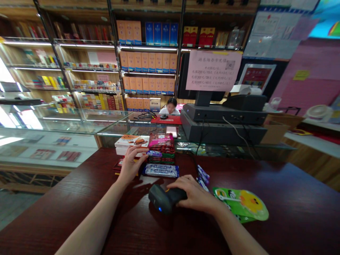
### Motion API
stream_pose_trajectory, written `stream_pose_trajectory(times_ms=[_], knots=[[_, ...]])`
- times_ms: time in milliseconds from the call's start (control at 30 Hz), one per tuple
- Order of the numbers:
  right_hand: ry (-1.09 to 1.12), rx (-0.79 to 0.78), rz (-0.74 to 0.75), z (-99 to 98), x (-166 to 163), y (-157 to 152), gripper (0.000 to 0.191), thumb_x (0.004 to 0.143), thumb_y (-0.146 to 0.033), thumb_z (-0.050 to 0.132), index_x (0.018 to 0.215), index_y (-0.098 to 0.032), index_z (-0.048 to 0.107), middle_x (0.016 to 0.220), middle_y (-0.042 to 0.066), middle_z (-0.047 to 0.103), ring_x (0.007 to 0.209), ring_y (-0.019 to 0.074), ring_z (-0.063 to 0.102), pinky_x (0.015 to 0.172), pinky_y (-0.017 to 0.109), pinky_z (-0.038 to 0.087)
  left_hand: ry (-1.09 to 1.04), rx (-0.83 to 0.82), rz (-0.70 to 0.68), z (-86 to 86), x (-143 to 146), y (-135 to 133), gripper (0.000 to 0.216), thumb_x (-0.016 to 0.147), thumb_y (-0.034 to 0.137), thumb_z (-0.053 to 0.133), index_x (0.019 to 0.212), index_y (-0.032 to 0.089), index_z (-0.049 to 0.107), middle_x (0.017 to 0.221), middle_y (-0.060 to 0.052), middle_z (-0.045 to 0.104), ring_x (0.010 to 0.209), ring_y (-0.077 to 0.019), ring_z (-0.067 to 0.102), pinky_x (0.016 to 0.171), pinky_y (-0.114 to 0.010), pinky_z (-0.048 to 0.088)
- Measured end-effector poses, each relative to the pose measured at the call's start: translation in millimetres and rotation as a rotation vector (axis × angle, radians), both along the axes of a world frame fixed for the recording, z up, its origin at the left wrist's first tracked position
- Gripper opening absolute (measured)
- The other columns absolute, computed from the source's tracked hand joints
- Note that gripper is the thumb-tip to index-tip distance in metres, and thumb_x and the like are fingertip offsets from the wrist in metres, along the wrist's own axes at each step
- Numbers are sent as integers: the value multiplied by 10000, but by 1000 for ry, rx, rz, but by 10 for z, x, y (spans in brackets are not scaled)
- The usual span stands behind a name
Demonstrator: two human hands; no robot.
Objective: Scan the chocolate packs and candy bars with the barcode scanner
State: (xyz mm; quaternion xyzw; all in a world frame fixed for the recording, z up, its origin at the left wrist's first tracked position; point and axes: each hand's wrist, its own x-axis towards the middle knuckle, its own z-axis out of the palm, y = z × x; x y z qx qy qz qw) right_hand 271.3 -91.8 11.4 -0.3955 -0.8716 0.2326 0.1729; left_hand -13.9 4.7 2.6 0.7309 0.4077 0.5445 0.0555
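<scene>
My right hand (pixel 195 194) is wrapped round the handle of a black barcode scanner (pixel 162 201), whose blue light is lit and whose head points left, low over the counter. Between the fingertips of my left hand (pixel 132 163) is a small purple candy bar (pixel 154 153). Just behind it stand a white box (pixel 124 144) and a pink-and-brown snack bag (pixel 161 142) on a stack of packs. Blue-and-white wrapped bars (pixel 161 170) lie in front of the stack. Right of the scanner are more purple bars (pixel 203 177) and a green package with a yellow duck (pixel 243 203).
A dark wooden counter (pixel 278 180) spans the front. Behind it stand a monitor with a pink notice (pixel 214 71) and a black cash drawer (pixel 223 129) with cables. A person (pixel 170 109) is behind the glass case; stocked shelves (pixel 148 72) line the back wall.
</scene>
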Motion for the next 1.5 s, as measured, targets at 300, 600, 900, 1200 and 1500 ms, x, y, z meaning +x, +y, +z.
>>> stream_pose_trajectory(times_ms=[300, 600, 900, 1200, 1500], knots=[[-12, -8, 12, -21, 6, 13, 504, 774, -257, 751, 1262, -320, 644, 1240, 9, 695, 1189, 241, 581, 1041, 388, 332, -27, -3, -25, 25, 33, -20, 194, 901, 391, 641, 1029, 267, 719, 1131, -50, 702, 1232, -250, 569, 1098, -469, 422], [59, -50, -35, 23, 47, 10, 630, 735, -376, 838, 1326, -323, 626, 1297, 28, 673, 1216, 278, 564, 1071, 417, 371, -34, -39, -48, 41, 104, -85, 198, 896, 396, 649, 1038, 280, 725, 1143, -43, 692, 1213, -240, 572, 1094, -452, 436], [346, 157, -341, -88, 35, 134, 353, 944, -292, 593, 1295, -254, 611, 1188, 59, 683, 1093, 229, 613, 994, 399, 461, -11, -64, -139, 86, 252, -203, 191, 906, 391, 645, 1042, 281, 723, 1107, -43, 707, 1183, -241, 600, 1038, -430, 476], [521, 171, -389, -222, -115, 227, 314, 912, -271, 610, 1226, -260, 633, 1156, 41, 703, 1056, 219, 655, 982, 391, 491, 30, -67, -251, 74, 368, -266, 148, 907, 318, 673, 1038, 263, 714, 1068, -37, 737, 1090, -218, 630, 1014, -420, 479], [602, 108, -380, -262, -181, 299, 277, 875, -257, 643, 1152, -253, 659, 1112, 21, 722, 1004, 198, 674, 936, 348, 507, 48, -87, -278, 92, 356, -273, 132, 911, 304, 672, 1028, 250, 703, 1057, -31, 742, 1034, -197, 647, 978, -384, 481]])
